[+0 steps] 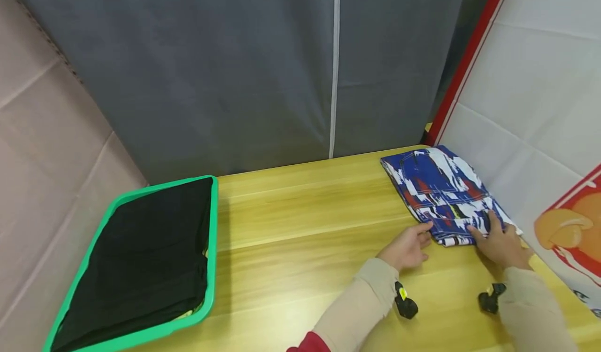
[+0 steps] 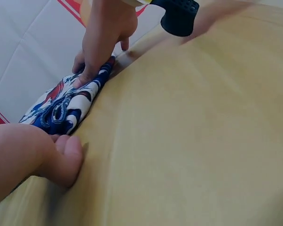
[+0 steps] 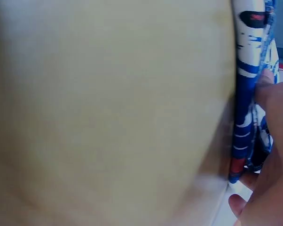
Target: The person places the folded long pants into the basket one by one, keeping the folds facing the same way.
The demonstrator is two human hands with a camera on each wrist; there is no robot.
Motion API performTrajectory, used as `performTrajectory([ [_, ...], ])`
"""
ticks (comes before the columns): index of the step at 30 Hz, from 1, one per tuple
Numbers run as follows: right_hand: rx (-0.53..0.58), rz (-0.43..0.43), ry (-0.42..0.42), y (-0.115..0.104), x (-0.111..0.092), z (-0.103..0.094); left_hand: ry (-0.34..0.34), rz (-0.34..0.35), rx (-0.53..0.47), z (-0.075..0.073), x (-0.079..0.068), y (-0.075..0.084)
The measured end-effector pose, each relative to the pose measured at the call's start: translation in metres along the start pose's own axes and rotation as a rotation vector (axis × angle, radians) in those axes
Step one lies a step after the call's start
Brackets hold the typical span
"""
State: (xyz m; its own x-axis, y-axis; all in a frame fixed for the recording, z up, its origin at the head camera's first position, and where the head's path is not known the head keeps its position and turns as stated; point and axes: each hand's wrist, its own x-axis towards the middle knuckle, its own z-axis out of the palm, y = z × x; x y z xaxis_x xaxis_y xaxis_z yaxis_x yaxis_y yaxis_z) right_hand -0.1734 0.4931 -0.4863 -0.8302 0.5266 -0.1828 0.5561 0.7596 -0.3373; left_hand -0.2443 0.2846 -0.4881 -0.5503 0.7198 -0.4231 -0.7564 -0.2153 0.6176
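A folded garment (image 1: pixel 434 190), printed in blue, white and red with visible seams, lies at the back right of the wooden table. Its near edge shows a looped bit of fabric (image 2: pixel 59 113) in the left wrist view. My left hand (image 1: pixel 408 246) touches the near left corner with its fingertips, the other fingers loosely bent beside it. On the near right part rests my right hand (image 1: pixel 504 245), thumb and fingers spread over the cloth. The right wrist view shows that hand (image 3: pixel 273 155) along the folded edge; some fingertips are hidden there.
A green-rimmed tray (image 1: pixel 212 253) holding black cloth (image 1: pixel 145 253) stands at the left of the table (image 1: pixel 291 247). Grey curtain (image 1: pixel 235 81) hangs behind. A white printed sheet (image 1: pixel 540 107) rises close along the right side of the garment.
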Motion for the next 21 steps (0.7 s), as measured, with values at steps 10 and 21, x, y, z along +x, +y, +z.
performTrajectory([
  [10, -0.091, -0.107, 0.054, 0.017, 0.024, -0.019, 0.111, 0.013, -0.008, 0.017, 0.016, -0.008],
  [21, -0.082, -0.123, -0.095, 0.036, 0.053, -0.049, 0.144, 0.042, 0.063, 0.050, 0.024, -0.037],
])
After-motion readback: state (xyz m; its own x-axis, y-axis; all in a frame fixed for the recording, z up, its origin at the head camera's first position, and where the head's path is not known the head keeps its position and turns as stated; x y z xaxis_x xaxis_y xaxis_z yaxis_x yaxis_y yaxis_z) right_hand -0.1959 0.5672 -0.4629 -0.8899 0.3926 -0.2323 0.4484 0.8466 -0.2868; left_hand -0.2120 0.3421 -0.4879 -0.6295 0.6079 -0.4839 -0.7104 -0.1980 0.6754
